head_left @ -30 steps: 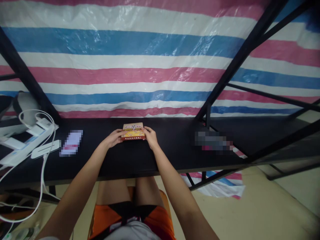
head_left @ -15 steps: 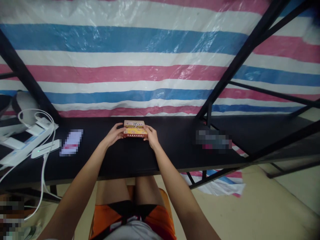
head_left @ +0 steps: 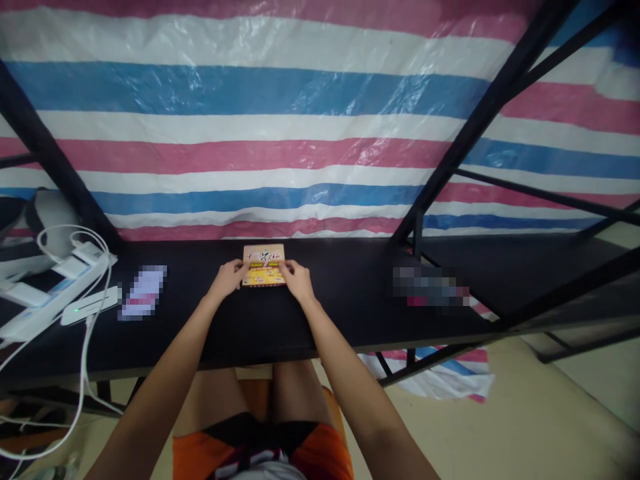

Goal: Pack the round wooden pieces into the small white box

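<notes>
A small tan and yellow cardboard box [head_left: 265,265], printed with dark brush-style characters, is over the middle of the black desk. Its top face is turned toward me. At the box's left edge my left hand [head_left: 231,277] grips it, thumb near the printed face and fingers curled at the side. On the opposite edge my right hand [head_left: 297,277] holds it the same way, thumb on the top. The fingertips under the box are hidden. Whether its lower edge touches the desk, I cannot tell.
On the left of the black desk [head_left: 350,320] are a blurred-out phone [head_left: 144,293], a white device [head_left: 90,307] and a power strip [head_left: 55,293] with looping cables. A blurred-out object [head_left: 430,287] lies to the right. Striped plastic sheeting [head_left: 280,153] hangs behind, between black metal posts.
The box has tilted so that more of its top face shows and its front side shows less. Both hands have turned with it, still gripping its sides. The view has shifted slightly.
</notes>
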A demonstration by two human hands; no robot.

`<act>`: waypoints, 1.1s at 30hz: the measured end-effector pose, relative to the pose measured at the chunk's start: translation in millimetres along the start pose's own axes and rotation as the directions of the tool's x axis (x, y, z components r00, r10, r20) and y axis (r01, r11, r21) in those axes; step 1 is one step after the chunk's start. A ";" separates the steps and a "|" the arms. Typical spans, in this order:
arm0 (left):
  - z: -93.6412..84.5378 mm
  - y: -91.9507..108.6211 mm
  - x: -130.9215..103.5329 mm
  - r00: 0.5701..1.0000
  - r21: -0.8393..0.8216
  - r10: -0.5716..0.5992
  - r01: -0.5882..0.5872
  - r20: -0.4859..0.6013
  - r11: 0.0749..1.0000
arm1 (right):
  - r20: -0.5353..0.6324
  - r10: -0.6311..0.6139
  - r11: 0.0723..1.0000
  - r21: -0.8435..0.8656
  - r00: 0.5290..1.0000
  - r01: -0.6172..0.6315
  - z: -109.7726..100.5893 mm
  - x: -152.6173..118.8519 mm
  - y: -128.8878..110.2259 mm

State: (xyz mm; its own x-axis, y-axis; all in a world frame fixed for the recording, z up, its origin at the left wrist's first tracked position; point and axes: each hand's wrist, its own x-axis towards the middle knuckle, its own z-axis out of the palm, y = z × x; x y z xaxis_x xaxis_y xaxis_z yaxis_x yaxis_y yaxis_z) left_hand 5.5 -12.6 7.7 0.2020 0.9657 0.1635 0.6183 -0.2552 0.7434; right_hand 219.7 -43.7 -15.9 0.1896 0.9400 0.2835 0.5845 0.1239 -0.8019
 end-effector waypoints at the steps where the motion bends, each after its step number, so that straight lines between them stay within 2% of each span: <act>1: -0.4 -1.1 -0.1 0.999 0.088 -0.036 0.035 0.006 0.995 | 0.041 0.020 0.994 -0.110 0.999 -0.015 2.3 1.1 -1.4; 3: 0.4 -4.2 0.5 0.995 0.204 -0.097 0.100 -0.023 0.974 | 0.097 0.040 0.960 -0.281 0.994 -0.011 6.0 2.6 -4.3; 5: 2.7 -6.7 1.1 0.988 0.218 -0.140 0.151 -0.065 0.964 | 0.123 0.037 0.941 -0.339 0.992 0.007 7.1 2.3 -6.7; 7: 4.9 -6.6 0.9 0.983 0.176 -0.167 0.179 -0.079 0.968 | 0.126 0.034 0.947 -0.320 0.991 0.008 5.3 0.1 -8.4; 11: 2.5 3.4 0.0 0.985 0.096 -0.149 0.157 -0.084 0.983 | 0.044 0.064 0.967 -0.250 0.997 -0.051 -2.8 -3.4 -13.5; 14: -9.0 17.2 4.9 0.989 0.100 -0.078 0.091 -0.129 0.991 | 0.011 0.047 0.979 -0.197 0.999 -0.044 -9.4 1.1 -23.8; 17: -26.9 33.7 18.7 0.989 0.198 -0.060 0.086 -0.136 0.976 | 0.001 0.002 0.984 -0.179 1.000 -0.002 -16.4 14.5 -40.7; 20: -43.7 48.3 39.2 0.988 0.222 -0.015 0.050 -0.156 0.974 | -0.046 -0.070 0.988 -0.140 0.997 0.063 -23.2 37.3 -57.4; 23: -51.6 53.8 60.1 0.978 0.168 0.065 -0.031 -0.197 0.985 | -0.106 -0.157 0.987 -0.057 0.982 0.152 -26.3 65.5 -63.4; 27: -43.9 38.5 76.8 0.973 0.048 0.138 -0.131 -0.186 0.990 | -0.039 -0.156 0.979 0.129 0.987 0.160 -18.8 92.2 -51.1; 31: -25.2 9.6 77.9 0.983 -0.107 0.103 -0.120 -0.150 0.987 | 0.026 -0.227 0.920 0.333 0.974 0.205 -4.4 93.0 -33.4; 33: -17.5 -2.9 76.1 0.994 -0.166 0.055 -0.070 -0.096 0.984 | 0.029 -0.213 0.911 0.368 0.977 0.187 1.1 88.3 -26.9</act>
State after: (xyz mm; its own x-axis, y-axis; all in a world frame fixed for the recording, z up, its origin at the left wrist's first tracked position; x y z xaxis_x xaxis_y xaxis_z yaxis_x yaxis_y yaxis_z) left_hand 5.8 62.5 29.3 0.1613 0.9505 0.2657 0.4681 -0.3107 0.8273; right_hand 219.8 36.4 30.1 0.0382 0.9009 0.4323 0.2775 0.4061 -0.8707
